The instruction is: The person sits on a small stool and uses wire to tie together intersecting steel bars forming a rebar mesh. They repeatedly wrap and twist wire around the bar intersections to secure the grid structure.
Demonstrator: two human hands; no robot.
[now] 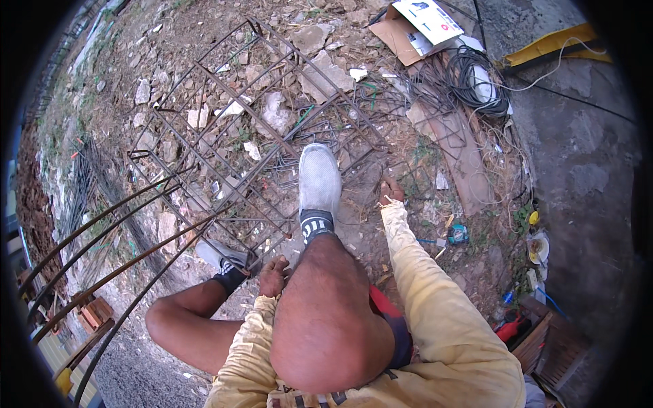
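A cage of thin steel reinforcing bars tied with square stirrups (262,139) lies on the rubble in front of me. Beside my bent knee, close to the cage's near end, is my left hand (274,275), its fingers curled; whatever they hold is hidden. My right arm stretches forward past the knee. At its end my right hand (391,190) is low over the ground, right of my grey shoe (320,178), with fingers drawn together. Thin dark wire lies around there, but I cannot make out what the fingers hold. Long loose bars (115,272) run out from the cage to the lower left.
A teal tape measure (458,234) lies right of my forearm. Farther off are a wooden plank (469,173), a coil of black cable (469,85) and an opened cardboard box (396,37). Broken concrete (326,76) litters the ground. A red tool (510,328) sits by a wooden crate.
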